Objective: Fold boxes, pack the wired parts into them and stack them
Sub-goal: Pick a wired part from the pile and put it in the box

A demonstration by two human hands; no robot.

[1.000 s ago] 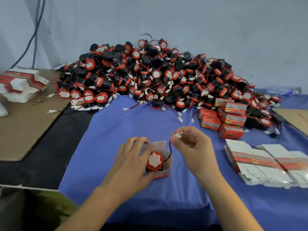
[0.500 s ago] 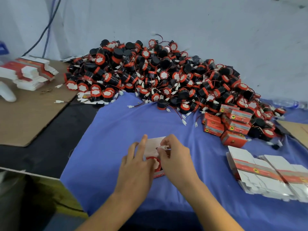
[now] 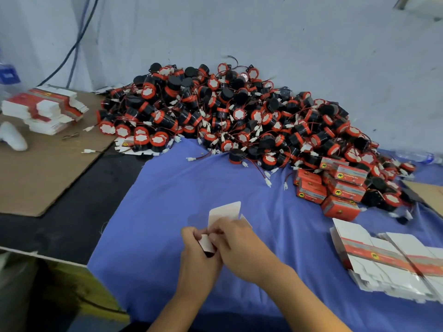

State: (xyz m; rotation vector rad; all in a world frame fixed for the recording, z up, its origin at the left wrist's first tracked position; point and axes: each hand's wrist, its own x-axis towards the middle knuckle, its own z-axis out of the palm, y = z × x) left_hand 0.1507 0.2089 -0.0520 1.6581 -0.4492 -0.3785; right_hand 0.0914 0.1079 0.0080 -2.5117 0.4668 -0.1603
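A small red-and-white box (image 3: 224,213) sits on the blue cloth (image 3: 167,200) between my hands, its white top flap standing up. My left hand (image 3: 200,257) grips the box's left side, fingers curled round a side flap. My right hand (image 3: 236,243) holds the box from the right and covers its opening. The wired part inside is hidden by my hands. A big heap of black-and-red wired parts (image 3: 230,116) lies at the back. Closed red boxes (image 3: 335,190) are stacked at the right.
Flat unfolded box blanks (image 3: 388,255) lie at the right near edge; more blanks (image 3: 45,111) are piled on brown cardboard (image 3: 43,164) at the left. A white object (image 3: 13,136) lies beside them. A loose wire with a white plug (image 3: 194,159) lies on the cloth.
The part and its wire went down into the box. Both hands came together over the box and now fold its flaps; the part is no longer visible.
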